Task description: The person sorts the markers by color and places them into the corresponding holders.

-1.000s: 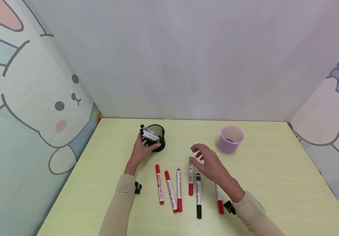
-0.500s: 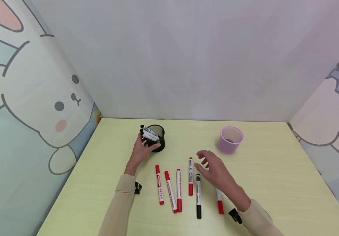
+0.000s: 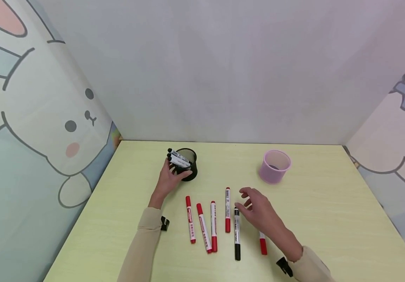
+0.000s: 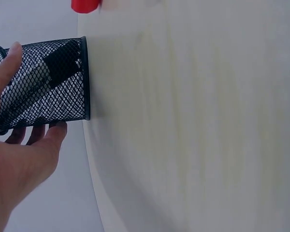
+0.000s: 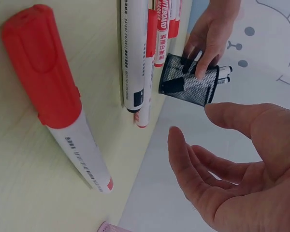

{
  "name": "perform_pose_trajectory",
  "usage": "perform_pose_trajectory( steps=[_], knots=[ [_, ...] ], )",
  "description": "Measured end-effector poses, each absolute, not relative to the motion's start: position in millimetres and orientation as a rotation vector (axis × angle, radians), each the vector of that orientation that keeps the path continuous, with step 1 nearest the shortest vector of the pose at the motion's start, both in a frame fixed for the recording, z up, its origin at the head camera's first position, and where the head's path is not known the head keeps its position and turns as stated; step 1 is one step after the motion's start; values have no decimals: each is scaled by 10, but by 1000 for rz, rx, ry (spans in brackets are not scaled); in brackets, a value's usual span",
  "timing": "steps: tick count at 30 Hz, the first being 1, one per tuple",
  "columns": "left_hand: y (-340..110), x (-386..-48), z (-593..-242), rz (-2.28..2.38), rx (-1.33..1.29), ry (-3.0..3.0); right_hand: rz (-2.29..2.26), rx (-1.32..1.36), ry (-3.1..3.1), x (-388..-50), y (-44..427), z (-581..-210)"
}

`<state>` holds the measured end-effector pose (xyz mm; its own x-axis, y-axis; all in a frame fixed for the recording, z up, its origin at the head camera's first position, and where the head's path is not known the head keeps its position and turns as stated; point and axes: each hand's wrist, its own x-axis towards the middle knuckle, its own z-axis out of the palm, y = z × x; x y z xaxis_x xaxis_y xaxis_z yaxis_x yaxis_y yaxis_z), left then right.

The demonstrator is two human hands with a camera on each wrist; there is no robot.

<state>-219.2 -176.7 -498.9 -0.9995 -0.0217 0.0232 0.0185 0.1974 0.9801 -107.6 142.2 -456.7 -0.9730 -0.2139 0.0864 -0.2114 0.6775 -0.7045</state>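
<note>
My left hand (image 3: 167,183) grips the black mesh cup (image 3: 191,172) from its left side, thumb at the front. Black-capped markers (image 3: 179,159) lean out of the cup's rim towards the left. In the left wrist view the thumb and fingers curl round the mesh wall (image 4: 43,82). My right hand (image 3: 263,213) hovers with nothing between thumb and fingers, beside the top end of the black marker (image 3: 237,234). Left of that marker lies a red marker (image 3: 227,210); another red marker (image 3: 263,246) is partly hidden under the right hand and wrist.
Three more red markers, the leftmost (image 3: 190,220), the middle one (image 3: 204,228) and the third (image 3: 214,227), lie side by side on the pale table (image 3: 329,203). A purple cup (image 3: 272,173) stands at the back right. Behind the table rises a grey wall.
My right hand has moved down and to the right, from the top of the red marker to the black marker's upper end. My left hand has stayed on the mesh cup.
</note>
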Motion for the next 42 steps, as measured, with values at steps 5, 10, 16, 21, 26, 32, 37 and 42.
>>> perform_pose_trajectory(
  steps=[5,10,16,21,26,32,37,42],
  knots=[
    [-1768,-2191,-4978,-1964,13,-2413,-1179,-325,2869,-1019,1420,-4597],
    [-1779,-2202,-4988,-1967,4,-2410,-1172,-290,2853,-956,1416,-4641],
    [-1795,-2201,-5013,-1964,-15,-2416,-1170,-230,2822,-887,1398,-4710],
    [-1794,-2184,-5005,-1946,-12,-2432,-1139,-186,2792,-838,1378,-4761],
    [-1793,-2177,-4993,-1943,-5,-2434,-1133,-180,2776,-799,1359,-4801],
    [-1791,-2176,-4980,-1945,-15,-2429,-1169,-225,2775,-765,1341,-4849],
    [-1791,-2172,-4980,-1954,-17,-2429,-1163,-235,2790,-759,1329,-4900],
    [-1794,-2177,-4991,-1947,-22,-2433,-1155,-231,2802,-759,1318,-4916]
  ],
)
